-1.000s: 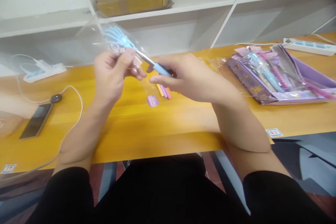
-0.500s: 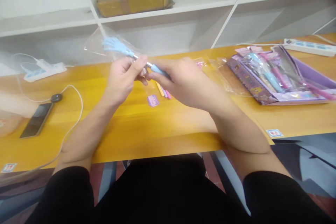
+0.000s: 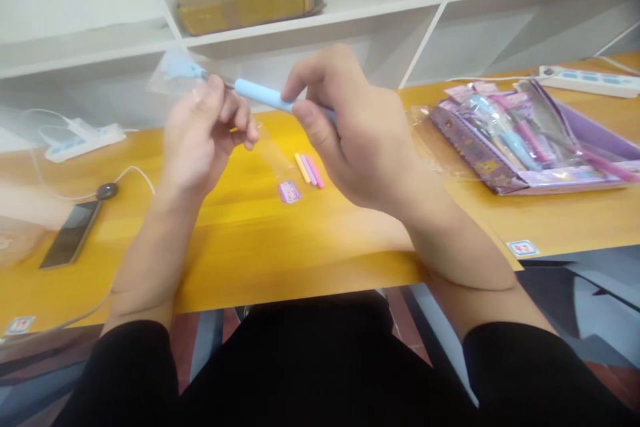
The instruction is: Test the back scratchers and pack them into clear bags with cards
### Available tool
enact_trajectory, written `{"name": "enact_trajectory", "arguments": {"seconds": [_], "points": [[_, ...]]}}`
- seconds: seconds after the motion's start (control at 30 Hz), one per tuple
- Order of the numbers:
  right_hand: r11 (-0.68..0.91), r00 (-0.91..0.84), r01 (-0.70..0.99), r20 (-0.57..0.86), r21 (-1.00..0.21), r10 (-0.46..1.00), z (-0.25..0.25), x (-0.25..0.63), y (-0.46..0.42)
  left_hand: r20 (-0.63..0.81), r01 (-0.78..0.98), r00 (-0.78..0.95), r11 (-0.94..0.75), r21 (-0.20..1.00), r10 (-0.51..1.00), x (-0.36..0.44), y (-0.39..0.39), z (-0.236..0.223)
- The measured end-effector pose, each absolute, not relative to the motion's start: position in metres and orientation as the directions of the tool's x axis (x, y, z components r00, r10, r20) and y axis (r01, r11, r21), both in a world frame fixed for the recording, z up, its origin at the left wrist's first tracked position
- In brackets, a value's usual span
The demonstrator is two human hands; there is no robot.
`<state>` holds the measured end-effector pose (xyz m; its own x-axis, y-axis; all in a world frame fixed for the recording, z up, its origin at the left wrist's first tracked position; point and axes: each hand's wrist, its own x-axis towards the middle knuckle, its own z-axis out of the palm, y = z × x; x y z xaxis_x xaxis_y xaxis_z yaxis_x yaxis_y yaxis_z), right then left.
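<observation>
A light-blue back scratcher (image 3: 263, 93) with a metal shaft and a hand-shaped head is held up above the table. Its head is blurred, with a clear plastic bag (image 3: 160, 77) around it. My left hand (image 3: 197, 130) pinches the shaft just below the head, the other fingers loosely curled. The blue handle's far end is in my right hand (image 3: 353, 127), between thumb and fingers. Beneath the hands lie three small sticks (image 3: 309, 170), yellow, purple and pink. Beside them is a small purple card (image 3: 289, 191), which a clear strip seems to adjoin.
On the right stands an open purple display box (image 3: 480, 160) of packaged items. A phone (image 3: 70, 233), a cable with a round black piece (image 3: 107, 191) and a power strip (image 3: 83, 140) are at left. Another power strip (image 3: 590, 80) lies back right. A taped carton (image 3: 245, 3) rests on the shelf.
My hands have moved apart, the left one up and leftward, the right one slightly upward. More of the blue handle shows between them, and the scratcher's head has shifted left.
</observation>
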<state>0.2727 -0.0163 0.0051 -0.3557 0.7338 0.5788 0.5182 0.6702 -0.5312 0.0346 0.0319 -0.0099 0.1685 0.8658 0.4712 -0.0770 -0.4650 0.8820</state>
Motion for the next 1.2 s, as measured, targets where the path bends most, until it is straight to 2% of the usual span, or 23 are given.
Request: {"name": "enact_trajectory", "arguments": {"seconds": [0.23,0.47,0.67,0.9,1.03,1.2], "points": [[0.723,-0.341,0.539,0.673,-0.431,0.656,0.001,0.269,-0.016,0.432,-0.131,0.284,-0.411,0.902,0.856,0.053,0.017,-0.017],[0.674,-0.408,0.589,0.556,-0.446,0.725,-0.003,0.265,-0.015,0.354,-0.111,0.537,-0.351,0.93,0.766,0.059,0.011,-0.036],[0.711,-0.416,0.543,0.592,-0.446,0.69,-0.012,0.26,-0.009,0.364,-0.121,0.388,-0.344,0.931,0.847,0.063,0.016,-0.037],[0.685,-0.366,0.586,0.613,-0.433,0.7,-0.012,0.255,-0.003,0.321,-0.145,0.355,-0.288,0.947,0.878,0.061,0.019,-0.033],[0.726,-0.471,0.502,0.555,-0.471,0.686,-0.011,0.264,-0.006,0.342,-0.144,0.326,-0.311,0.94,0.882,0.057,0.021,-0.034],[0.791,-0.605,0.425,0.512,-0.44,0.61,-0.004,0.272,-0.013,0.398,-0.078,0.287,-0.392,0.916,0.871,0.057,0.019,-0.03]]}}
